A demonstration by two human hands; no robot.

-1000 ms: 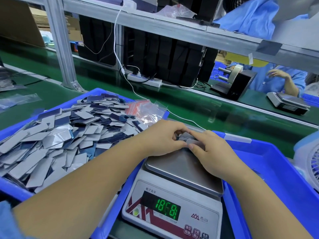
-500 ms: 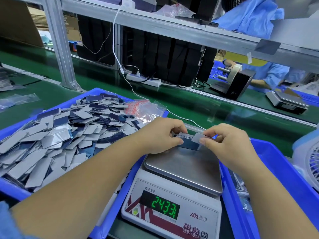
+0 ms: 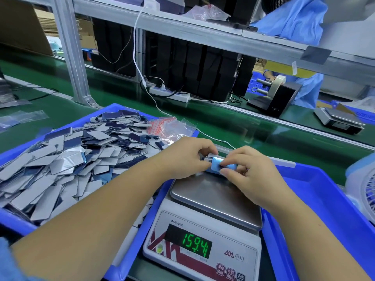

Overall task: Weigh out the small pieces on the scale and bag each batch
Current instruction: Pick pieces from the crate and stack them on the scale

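Both hands, the left hand (image 3: 183, 157) and the right hand (image 3: 246, 171), pinch a small stack of pieces (image 3: 220, 166) at the far edge of the scale (image 3: 213, 201) pan. The pieces look thin, stiff, light and slick, so gripping the stack's short ends should stop it fanning.

The scale (image 3: 205, 236) stands on the worktop (image 3: 233, 126) between two trays: the left tray (image 3: 129, 240) holds a heap of flat pieces (image 3: 60, 159), with zip bags (image 3: 168, 126) at its far right corner; the right tray (image 3: 324, 209) lies just beside the scale. Both hands, the left hand (image 3: 182, 157) and right hand (image 3: 249, 171), meet over the pan's far edge around a small stack of pieces (image 3: 218, 164). A power strip (image 3: 170, 94) and a tape dispenser (image 3: 278, 96) sit behind.
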